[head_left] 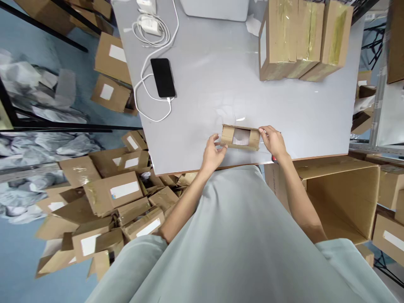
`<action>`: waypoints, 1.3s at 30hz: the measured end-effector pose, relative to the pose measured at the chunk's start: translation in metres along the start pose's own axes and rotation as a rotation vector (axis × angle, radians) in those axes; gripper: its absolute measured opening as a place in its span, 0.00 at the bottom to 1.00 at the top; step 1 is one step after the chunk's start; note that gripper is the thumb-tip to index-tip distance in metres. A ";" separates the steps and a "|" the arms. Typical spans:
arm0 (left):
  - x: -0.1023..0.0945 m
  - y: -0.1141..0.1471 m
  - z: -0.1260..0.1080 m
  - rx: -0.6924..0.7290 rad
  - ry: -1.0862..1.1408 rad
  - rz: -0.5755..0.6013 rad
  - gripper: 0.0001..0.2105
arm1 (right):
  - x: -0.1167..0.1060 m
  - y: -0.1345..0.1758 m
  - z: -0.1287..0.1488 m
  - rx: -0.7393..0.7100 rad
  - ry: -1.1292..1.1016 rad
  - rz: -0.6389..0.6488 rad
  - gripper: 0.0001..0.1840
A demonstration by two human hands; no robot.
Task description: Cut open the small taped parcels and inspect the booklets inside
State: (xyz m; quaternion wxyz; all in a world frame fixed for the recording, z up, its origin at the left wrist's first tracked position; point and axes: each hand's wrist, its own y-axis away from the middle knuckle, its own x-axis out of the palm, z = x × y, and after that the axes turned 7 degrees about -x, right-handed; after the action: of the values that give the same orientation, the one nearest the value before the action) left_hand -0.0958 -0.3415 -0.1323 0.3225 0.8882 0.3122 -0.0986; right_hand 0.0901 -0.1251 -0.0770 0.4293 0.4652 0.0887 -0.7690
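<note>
A small cardboard box [227, 135] lies near the front edge of the table. Its two end flaps are folded inward, and through the gap between them shows something whitish [241, 137] that I cannot make out. My left hand [213, 153] is at the box's left end, fingers apart, with the thumb tip against the lower left corner. At the upper right corner, my right hand [273, 141] has its thumb and fingers closed on the box's edge. A small red and black object [274, 158] shows partly below my right hand.
A black phone [163, 78] with a white charging cable [142, 75] lies on the table [202, 84]. Taped cardboard boxes [280, 42] stand back right, beside a grey bin [216, 10]. Many boxes [116, 189] are heaped on the floor at left; a large open carton [344, 198] stands right.
</note>
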 end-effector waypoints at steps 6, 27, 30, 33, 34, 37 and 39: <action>-0.010 0.015 0.002 0.056 0.106 0.027 0.12 | 0.025 -0.030 -0.013 0.205 -0.054 -0.130 0.26; 0.000 -0.022 -0.054 0.357 -0.628 0.084 0.23 | 0.061 0.015 0.038 0.149 0.189 -0.148 0.43; -0.012 -0.019 -0.051 0.362 -0.566 0.073 0.26 | 0.052 0.023 0.042 0.118 0.137 -0.191 0.37; -0.027 -0.020 -0.040 0.408 -0.486 0.046 0.23 | 0.043 0.037 0.030 0.117 0.101 -0.217 0.29; -0.032 -0.022 -0.034 0.410 -0.471 0.031 0.22 | 0.041 0.041 0.022 0.132 0.100 -0.226 0.27; -0.042 -0.032 -0.014 0.373 -0.446 -0.013 0.19 | 0.042 0.051 -0.001 0.200 0.091 -0.248 0.22; -0.044 -0.038 -0.005 0.363 -0.438 -0.005 0.19 | 0.046 0.053 -0.012 0.227 0.081 -0.254 0.21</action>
State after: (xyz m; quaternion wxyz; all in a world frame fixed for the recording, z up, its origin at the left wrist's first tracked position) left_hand -0.1536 -0.3371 -0.1315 0.2175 0.8881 0.2145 -0.3435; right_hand 0.1275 -0.1781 -0.1064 0.2691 0.5266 0.0766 -0.8028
